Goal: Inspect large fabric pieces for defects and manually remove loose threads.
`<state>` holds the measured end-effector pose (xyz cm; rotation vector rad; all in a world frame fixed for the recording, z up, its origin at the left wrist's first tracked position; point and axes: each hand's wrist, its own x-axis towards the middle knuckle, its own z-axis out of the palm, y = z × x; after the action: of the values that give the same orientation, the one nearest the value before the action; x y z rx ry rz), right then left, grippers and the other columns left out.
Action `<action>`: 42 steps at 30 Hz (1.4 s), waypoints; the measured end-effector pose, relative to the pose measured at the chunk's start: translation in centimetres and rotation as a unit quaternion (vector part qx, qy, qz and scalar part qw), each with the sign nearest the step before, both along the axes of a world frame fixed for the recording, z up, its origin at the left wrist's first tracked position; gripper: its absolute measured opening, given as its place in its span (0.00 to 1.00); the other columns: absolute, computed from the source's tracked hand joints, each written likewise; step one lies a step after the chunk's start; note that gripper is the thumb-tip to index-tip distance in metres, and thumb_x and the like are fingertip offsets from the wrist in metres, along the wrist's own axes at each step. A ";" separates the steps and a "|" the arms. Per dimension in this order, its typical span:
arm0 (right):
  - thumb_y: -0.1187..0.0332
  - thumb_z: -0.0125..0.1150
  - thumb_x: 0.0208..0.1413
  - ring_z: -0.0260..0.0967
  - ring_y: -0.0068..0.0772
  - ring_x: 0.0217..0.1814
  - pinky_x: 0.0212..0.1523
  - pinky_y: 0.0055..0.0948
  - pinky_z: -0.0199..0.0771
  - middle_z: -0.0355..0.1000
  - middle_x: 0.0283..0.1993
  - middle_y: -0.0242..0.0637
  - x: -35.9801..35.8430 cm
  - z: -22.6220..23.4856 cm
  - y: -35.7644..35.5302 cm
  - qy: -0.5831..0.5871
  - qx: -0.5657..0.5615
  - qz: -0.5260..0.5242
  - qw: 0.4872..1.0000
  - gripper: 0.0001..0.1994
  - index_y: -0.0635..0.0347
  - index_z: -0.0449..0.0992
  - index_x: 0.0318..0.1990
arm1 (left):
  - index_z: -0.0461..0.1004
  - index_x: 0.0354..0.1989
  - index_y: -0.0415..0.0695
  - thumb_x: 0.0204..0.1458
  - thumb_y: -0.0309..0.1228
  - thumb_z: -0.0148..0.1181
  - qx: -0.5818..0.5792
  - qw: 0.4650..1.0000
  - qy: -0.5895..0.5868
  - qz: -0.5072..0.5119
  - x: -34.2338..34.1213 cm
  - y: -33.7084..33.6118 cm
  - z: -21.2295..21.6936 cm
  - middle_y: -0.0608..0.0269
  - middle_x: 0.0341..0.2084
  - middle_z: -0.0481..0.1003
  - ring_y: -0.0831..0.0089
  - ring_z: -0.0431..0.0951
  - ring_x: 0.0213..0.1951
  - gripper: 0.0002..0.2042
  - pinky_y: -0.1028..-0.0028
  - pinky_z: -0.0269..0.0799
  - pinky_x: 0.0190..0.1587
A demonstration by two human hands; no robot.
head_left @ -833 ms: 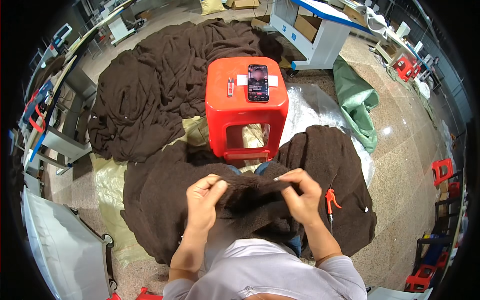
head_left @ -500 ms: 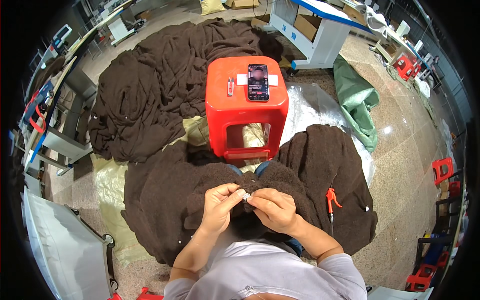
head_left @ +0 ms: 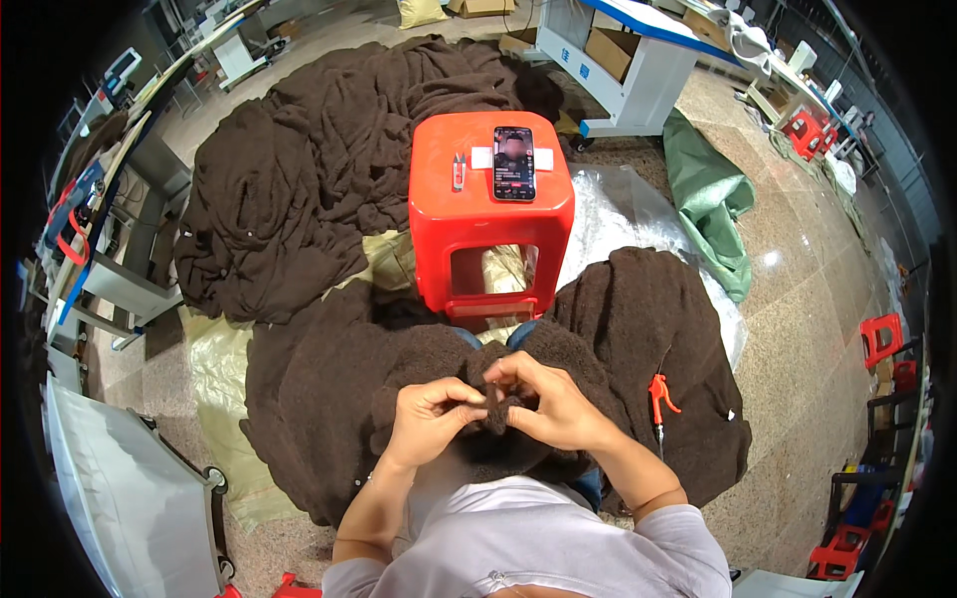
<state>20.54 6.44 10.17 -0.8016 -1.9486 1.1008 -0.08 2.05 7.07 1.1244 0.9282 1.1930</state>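
Note:
Dark brown fleecy fabric (head_left: 329, 399) lies in thick folds over my lap and spreads to both sides. Between my hands a small bunched fold of it (head_left: 496, 417) stands up. My left hand (head_left: 431, 421) pinches this fold from the left, thumb and fingertips together. My right hand (head_left: 560, 407) curls around it from the right, forefinger on the far side and thumb on the near side. Whether something small sits inside the fold, I cannot make out. A red air blow gun (head_left: 659, 397) rests on the fabric to the right of my right hand.
Ahead stands a red plastic stool (head_left: 439, 214) with a phone (head_left: 514, 164) and thread snips (head_left: 460, 174) on it. Behind it is a large heap of brown fabric (head_left: 289, 169). Green sheeting (head_left: 713, 204) lies to the right. A white panel on wheels (head_left: 135, 488) stands at left.
The small white piece pinched between both hands is out of sight now. My right fingers have spread and moved around a fold of the brown fabric; my left hand has shifted slightly.

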 end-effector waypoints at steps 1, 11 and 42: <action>0.78 0.62 0.47 0.75 0.46 0.39 0.41 0.37 0.74 0.73 0.38 0.44 0.1 0.2 0.3 -0.012 -0.047 0.057 0.997 0.12 0.64 0.75 0.41 | 0.79 0.32 0.34 0.48 0.14 0.66 0.020 0.997 0.069 -0.014 -0.3 -0.1 0.4 0.62 0.29 0.79 0.79 0.78 0.32 0.05 0.81 0.74 0.35; 0.75 0.65 0.43 0.67 0.43 0.20 0.20 0.37 0.67 0.64 0.21 0.42 -2.2 -2.2 -1.9 -0.042 0.150 -0.079 0.985 0.09 0.63 0.68 0.27 | 0.77 0.34 0.33 0.53 0.17 0.64 0.163 0.944 0.202 0.202 2.4 -1.8 -0.6 0.62 0.28 0.78 0.80 0.76 0.31 0.03 0.81 0.72 0.35; 0.61 0.49 0.61 0.67 0.38 0.31 0.39 0.33 0.68 0.68 0.28 0.37 3.2 3.1 -4.3 -0.010 0.049 -0.522 0.851 0.12 0.60 0.73 0.33 | 0.74 0.41 0.28 0.37 0.19 0.56 0.023 0.833 0.112 -0.541 -0.9 -0.6 -5.0 0.39 0.38 0.77 0.47 0.77 0.47 0.18 0.58 0.72 0.48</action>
<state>23.72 2.12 13.30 -1.5383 -1.2052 0.3082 -1.00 1.43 2.11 1.5280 0.2764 0.1408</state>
